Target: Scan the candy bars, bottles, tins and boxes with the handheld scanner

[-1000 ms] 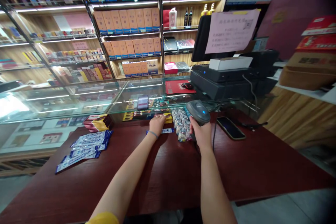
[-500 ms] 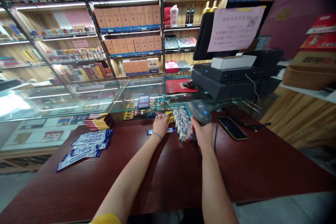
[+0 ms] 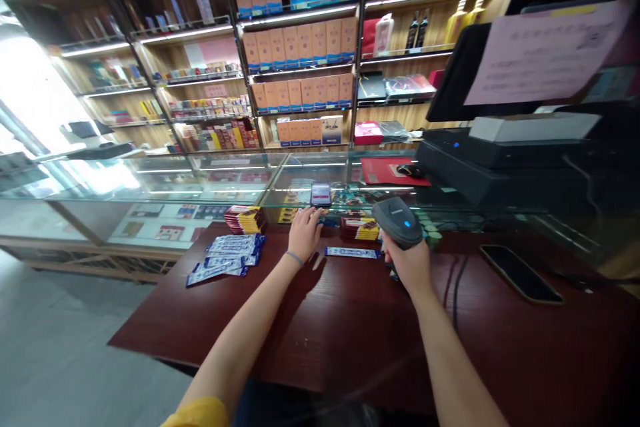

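Note:
My right hand is wrapped round the handle of a dark grey barcode scanner, whose blue light is on. My left hand reaches over the table near the glass edge, fingers stretched out and nothing in them. Between the hands lies a single blue-and-white packet. Behind it sits a short stack of red-and-yellow packets. To the left are a taller red-and-yellow stack and a spread pile of blue-and-white packets. The scanner and right hand mostly hide the small bottles behind them.
A glass counter runs behind the dark red table, with a small lit screen at its edge. To the right are a phone, a mouse and a monitor with a pink paper sheet. Stocked shelves stand behind.
The view has swung left. My left hand has come off the short red-and-yellow stack and moved left of it. My right hand still holds the scanner, now in front of the bottles.

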The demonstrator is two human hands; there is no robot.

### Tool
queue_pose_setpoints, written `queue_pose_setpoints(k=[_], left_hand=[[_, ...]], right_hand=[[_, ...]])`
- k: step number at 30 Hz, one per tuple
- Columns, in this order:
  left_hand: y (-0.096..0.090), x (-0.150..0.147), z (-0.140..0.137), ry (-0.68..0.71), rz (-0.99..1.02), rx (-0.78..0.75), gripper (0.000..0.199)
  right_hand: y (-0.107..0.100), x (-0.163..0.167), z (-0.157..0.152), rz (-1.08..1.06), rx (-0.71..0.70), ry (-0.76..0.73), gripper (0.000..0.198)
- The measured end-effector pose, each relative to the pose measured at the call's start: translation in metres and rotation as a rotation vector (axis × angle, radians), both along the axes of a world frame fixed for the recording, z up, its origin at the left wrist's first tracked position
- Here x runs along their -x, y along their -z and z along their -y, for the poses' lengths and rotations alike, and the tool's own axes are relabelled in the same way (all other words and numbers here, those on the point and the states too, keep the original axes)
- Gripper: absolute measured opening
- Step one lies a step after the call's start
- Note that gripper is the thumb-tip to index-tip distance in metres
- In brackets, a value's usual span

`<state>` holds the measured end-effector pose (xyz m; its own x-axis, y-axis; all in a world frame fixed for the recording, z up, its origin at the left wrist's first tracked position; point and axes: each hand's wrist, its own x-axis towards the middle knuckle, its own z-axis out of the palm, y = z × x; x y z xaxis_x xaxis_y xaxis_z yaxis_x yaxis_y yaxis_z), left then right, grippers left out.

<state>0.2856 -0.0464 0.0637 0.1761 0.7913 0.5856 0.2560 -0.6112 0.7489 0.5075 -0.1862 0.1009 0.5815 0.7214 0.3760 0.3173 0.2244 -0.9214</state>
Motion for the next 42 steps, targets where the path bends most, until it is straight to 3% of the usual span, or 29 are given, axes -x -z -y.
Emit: queue_pose_setpoints(k=[3,5,11,19,26,30,33,37,39,42], left_hand=[[0.001,0.054,-0.016,-0.248,-0.413,-0.215,0.043],[0.003,0.088,-0.026,-0.387,-0.565,-0.294,0.046],[0.006,0.16,-0.047,-0.581,-0.776,-0.207,0.055],[0.014,0.194,-0.068,-0.554,-0.921,-0.033,0.058],[0.014,0.195,-0.06,-0.543,-0.827,-0.115,0.041],[0.015,0.186,-0.048,-0.49,-0.543,-0.166,0.037],[0.016,0.161,-0.037,-0.474,-0.099,-0.13,0.035],[0.013,0.104,-0.02,-0.437,0.528,0.062,0.032],[0.012,0.073,-0.01,-0.302,0.827,0.241,0.037],[0.013,0.035,0.007,-0.014,1.062,0.442,0.035]], right_hand=[[0.008,0.017,-0.01,0.132,-0.054,-0.03,0.04],[0.016,0.028,-0.016,0.207,-0.082,-0.043,0.041],[0.032,0.053,-0.03,0.422,-0.108,-0.046,0.051],[0.038,0.063,-0.034,0.642,-0.17,-0.104,0.053],[0.053,0.051,-0.034,0.622,-0.175,-0.101,0.057],[0.053,0.047,-0.03,0.563,-0.178,-0.054,0.057],[0.048,0.043,-0.025,0.554,-0.2,-0.066,0.053],[0.044,0.033,-0.018,0.58,-0.216,-0.072,0.05],[0.046,0.025,-0.015,0.596,-0.212,-0.08,0.049],[0.051,0.011,-0.012,0.597,-0.182,-0.093,0.046]])
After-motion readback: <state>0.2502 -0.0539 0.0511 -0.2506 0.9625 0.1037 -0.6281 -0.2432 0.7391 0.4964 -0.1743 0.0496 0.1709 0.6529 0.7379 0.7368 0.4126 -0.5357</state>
